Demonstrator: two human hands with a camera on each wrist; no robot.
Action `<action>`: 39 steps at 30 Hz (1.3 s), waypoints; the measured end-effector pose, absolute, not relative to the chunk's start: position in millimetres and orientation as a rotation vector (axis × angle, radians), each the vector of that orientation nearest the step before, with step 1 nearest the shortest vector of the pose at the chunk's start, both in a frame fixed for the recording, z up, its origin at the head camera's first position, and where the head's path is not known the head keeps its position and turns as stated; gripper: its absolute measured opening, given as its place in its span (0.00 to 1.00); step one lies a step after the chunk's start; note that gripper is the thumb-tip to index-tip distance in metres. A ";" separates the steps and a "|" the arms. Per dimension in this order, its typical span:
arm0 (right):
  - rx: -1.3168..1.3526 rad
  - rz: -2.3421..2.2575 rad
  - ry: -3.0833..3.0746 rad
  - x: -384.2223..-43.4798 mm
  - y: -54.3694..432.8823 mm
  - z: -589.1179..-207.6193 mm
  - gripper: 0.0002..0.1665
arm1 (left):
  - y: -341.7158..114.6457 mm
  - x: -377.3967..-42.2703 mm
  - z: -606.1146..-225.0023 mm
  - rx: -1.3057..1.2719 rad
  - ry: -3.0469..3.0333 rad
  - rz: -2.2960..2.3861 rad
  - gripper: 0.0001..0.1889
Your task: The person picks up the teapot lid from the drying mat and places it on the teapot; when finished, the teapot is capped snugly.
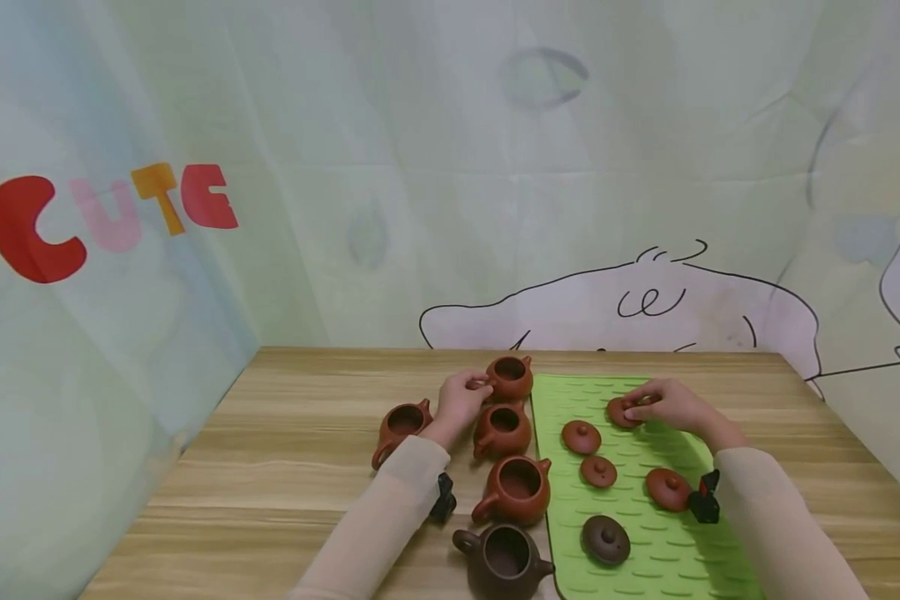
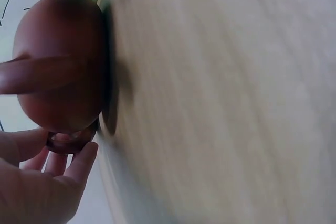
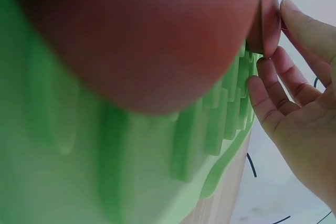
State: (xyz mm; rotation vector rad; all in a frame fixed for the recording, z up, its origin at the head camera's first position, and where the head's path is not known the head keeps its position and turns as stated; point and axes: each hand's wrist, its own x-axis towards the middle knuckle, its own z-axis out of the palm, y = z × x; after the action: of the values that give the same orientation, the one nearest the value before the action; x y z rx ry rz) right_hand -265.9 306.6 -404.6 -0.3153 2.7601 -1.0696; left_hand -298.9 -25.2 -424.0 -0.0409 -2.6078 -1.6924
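Observation:
Farthest back in a row of teapots stands a small reddish-brown, lidless teapot [image 1: 516, 388]. My left hand [image 1: 461, 402] pinches its loop handle [image 2: 72, 144] between thumb and fingers; a nearer teapot [image 2: 58, 40] hides most of its body in the left wrist view. My right hand [image 1: 678, 406] holds a round reddish-brown lid [image 1: 619, 413] by its top at the far part of the green mat. Thumb and fingertips meet around the lid's knob, which they hide. In the right wrist view that lid [image 3: 270, 22] is tilted on edge by the camera angle.
More lidless teapots [image 1: 517, 492] line the mat's left edge, the nearest a dark brown teapot [image 1: 504, 562]. Another teapot [image 1: 403, 423] stands left of my left forearm. Several lids, one dark brown lid [image 1: 606, 540] among them, lie on the green mat [image 1: 645, 567]. A printed curtain [image 1: 390, 183] hangs behind.

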 end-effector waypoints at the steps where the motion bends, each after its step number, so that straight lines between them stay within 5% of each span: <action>1: -0.314 -1.067 2.762 -266.1 306.6 -404.8 0.21 | -25.3 -298.9 -424.2 -0.045 -2.606 -1.690 0.09; 39: -0.367 -1.027 2.749 -289.6 272.3 -366.7 0.22 | -29.4 -301.1 -423.6 -0.057 -2.650 -1.686 0.06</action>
State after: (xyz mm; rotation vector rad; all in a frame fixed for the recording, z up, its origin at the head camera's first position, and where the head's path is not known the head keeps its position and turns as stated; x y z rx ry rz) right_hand -289.6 272.3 -366.7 -0.3667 2.7489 -1.0272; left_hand -301.1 -29.4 -423.6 -0.0572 -2.6497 -1.6857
